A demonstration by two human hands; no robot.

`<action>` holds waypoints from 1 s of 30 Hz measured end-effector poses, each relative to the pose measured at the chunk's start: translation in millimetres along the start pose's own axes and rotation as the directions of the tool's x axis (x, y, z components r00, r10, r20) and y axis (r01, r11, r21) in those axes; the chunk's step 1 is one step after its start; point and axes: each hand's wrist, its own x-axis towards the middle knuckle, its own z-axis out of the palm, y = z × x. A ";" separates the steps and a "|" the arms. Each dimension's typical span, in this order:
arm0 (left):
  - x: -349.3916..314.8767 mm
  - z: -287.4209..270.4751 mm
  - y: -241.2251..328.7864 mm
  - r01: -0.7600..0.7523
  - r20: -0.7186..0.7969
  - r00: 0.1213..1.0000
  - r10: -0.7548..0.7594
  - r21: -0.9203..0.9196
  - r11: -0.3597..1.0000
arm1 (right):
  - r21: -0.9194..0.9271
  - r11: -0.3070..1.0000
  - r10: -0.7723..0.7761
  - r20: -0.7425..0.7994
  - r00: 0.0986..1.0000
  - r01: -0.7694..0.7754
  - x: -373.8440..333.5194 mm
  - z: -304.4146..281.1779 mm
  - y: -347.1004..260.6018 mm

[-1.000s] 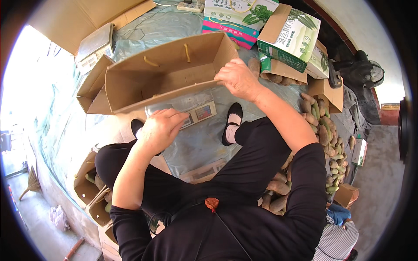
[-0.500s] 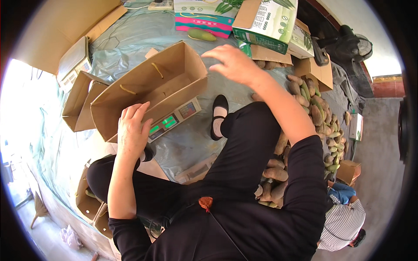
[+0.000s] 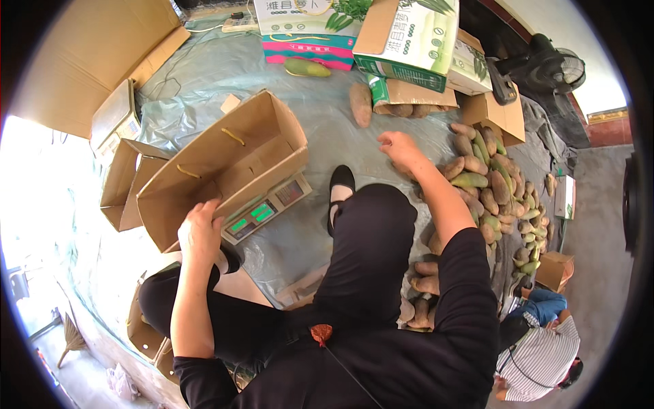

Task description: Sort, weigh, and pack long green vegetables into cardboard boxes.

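Note:
An open cardboard box [image 3: 272, 170] with yellow cord handles stands tilted on a scale [image 3: 291, 192] with green lit displays. At its near left wall is my left hand [image 3: 199, 230], fingers over the rim and thumb on the outer side. My right hand [image 3: 403, 151] is apart from the box, beside the left edge of a heap of long green and brown radishes [image 3: 501, 184]. Its fingers are curled in, and I see nothing held in them. A brownish radish [image 3: 361, 104] lies beyond this hand, and a greener radish [image 3: 306, 67] farther back.
Printed cartons [image 3: 409, 48] stand at the back, with a black fan [image 3: 555, 68] to their right. A second scale [image 3: 112, 112] and a smaller open box [image 3: 126, 184] are at the left. A person in a striped shirt [image 3: 545, 354] is at the lower right.
My right hand has moved from beside the box's far right corner toward the radish heap, and its spread fingers have curled. My left hand stays at the box rim. The whole view has shifted slightly.

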 end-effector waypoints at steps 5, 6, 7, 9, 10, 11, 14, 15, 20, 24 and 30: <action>5.9 1.3 -2.6 0.045 -0.023 0.999 -0.044 0.011 0.999 | -0.161 0.977 -0.128 0.077 0.989 0.139 81.5 0.6 -20.8; 7.7 1.4 -2.4 0.050 -0.028 0.998 -0.050 -0.007 0.999 | -0.241 0.951 -0.174 0.104 0.979 0.194 99.0 0.7 -26.7; 7.6 -1.9 -2.2 0.065 -0.035 0.997 -0.065 -0.017 0.998 | -0.233 0.949 -0.192 0.109 0.975 0.213 117.6 1.5 -40.3; 13.2 -5.3 -1.0 0.101 -0.036 0.994 -0.101 -0.011 0.995 | -0.354 0.926 -0.087 0.145 0.986 0.134 152.4 4.1 -61.0; 17.1 -6.4 -0.6 0.105 -0.011 0.994 -0.105 -0.023 0.994 | -0.355 0.924 -0.092 0.148 0.985 0.140 169.0 7.8 -62.0; 20.6 -8.0 -0.3 0.112 0.015 0.994 -0.111 -0.031 0.993 | -0.394 0.912 -0.081 0.097 0.992 0.113 187.1 13.9 -62.7; 26.7 -8.4 -3.0 0.059 0.045 0.997 -0.057 -0.043 0.997 | -0.399 0.916 -0.038 0.010 0.999 0.039 238.7 40.6 -65.2; 30.1 -11.2 1.4 0.061 0.062 0.996 -0.057 -0.055 0.997 | -0.369 0.929 0.008 -0.031 0.999 -0.019 254.7 49.6 -64.0; 41.3 -11.1 3.8 0.061 0.137 0.989 -0.060 -0.007 0.998 | -0.300 0.948 0.087 -0.086 0.992 -0.109 313.1 69.5 -85.7; 49.2 -10.5 3.6 0.106 0.240 0.967 -0.090 -0.055 0.993 | -0.225 0.961 0.103 -0.251 0.962 -0.161 344.1 87.3 -82.9; 56.4 -16.3 8.5 0.135 0.239 0.965 -0.111 -0.086 0.987 | -0.299 0.954 -0.055 -0.212 0.976 -0.011 338.7 109.8 -76.0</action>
